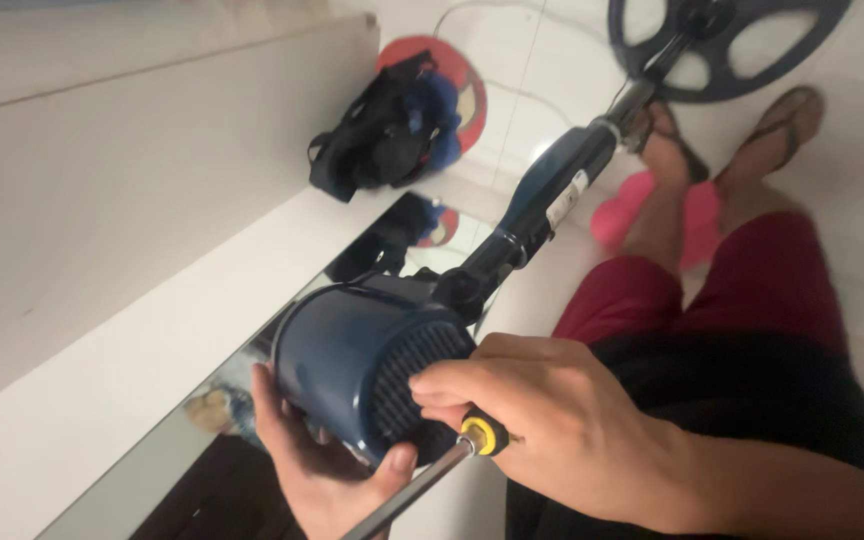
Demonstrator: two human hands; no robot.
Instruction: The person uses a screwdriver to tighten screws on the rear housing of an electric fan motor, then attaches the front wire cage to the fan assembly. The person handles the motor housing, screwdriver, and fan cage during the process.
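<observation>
Right hand (pixel 552 430) is clenched around a yellow-collared screwdriver (pixel 442 470), its shaft running beside the vented back of the dark blue fan motor housing (pixel 352 365). Left hand (pixel 317 460) cups that housing from below. It looks rigid, smooth and fairly weighty, best gripped around the barrel. The stand pole (pixel 552 195) runs down to the round base (pixel 727 45) on the floor.

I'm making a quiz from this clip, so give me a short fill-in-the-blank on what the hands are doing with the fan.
1. The left hand cups the dark ____ motor housing from below.
2. The right hand grips a screwdriver whose handle collar is ____.
3. The fan's round base lies on the floor near feet wearing ____.

Missing words: blue; yellow; sandals
</observation>
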